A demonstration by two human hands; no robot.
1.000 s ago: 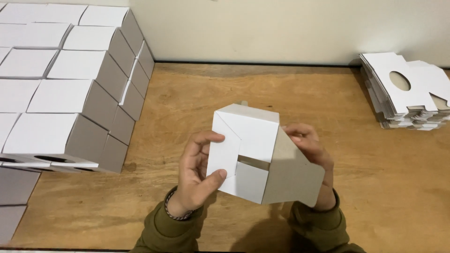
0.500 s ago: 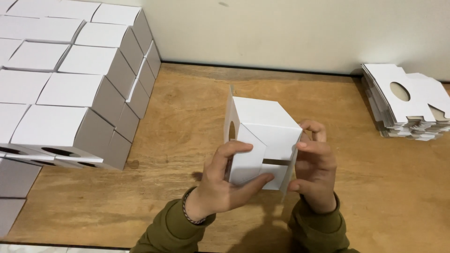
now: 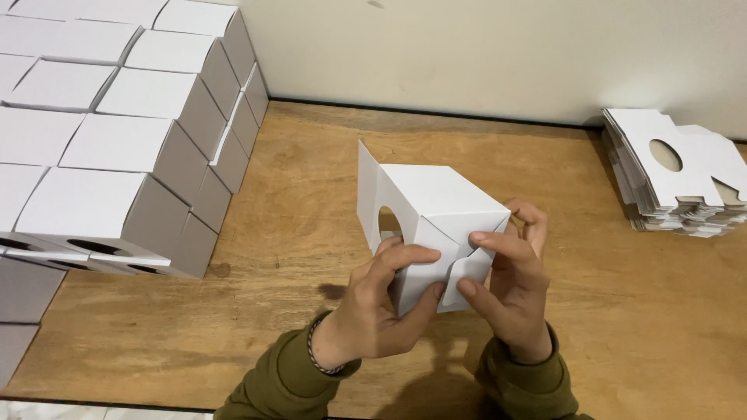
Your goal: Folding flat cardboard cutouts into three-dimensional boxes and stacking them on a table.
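Both hands hold one small white cardboard box [image 3: 436,204] above the wooden table [image 3: 311,233]. My left hand [image 3: 381,303] grips its near lower side, fingers pressing on the folded end flaps. My right hand [image 3: 510,284] clasps the right side, its thumb and fingers on the same flaps. The box has a round hole in its left face, and one flap sticks up at the far left corner. The end flaps facing me are folded in and nearly flat.
Several assembled white boxes [image 3: 117,148] are stacked in rows at the left, some with round holes facing me. A pile of flat die-cut box blanks [image 3: 677,175] lies at the right table edge. A pale wall [image 3: 467,47] runs behind.
The box has been turned so its holed face points left. The end flaps, loose and open a second ago, are now folded in under my fingers. The view moved closer.
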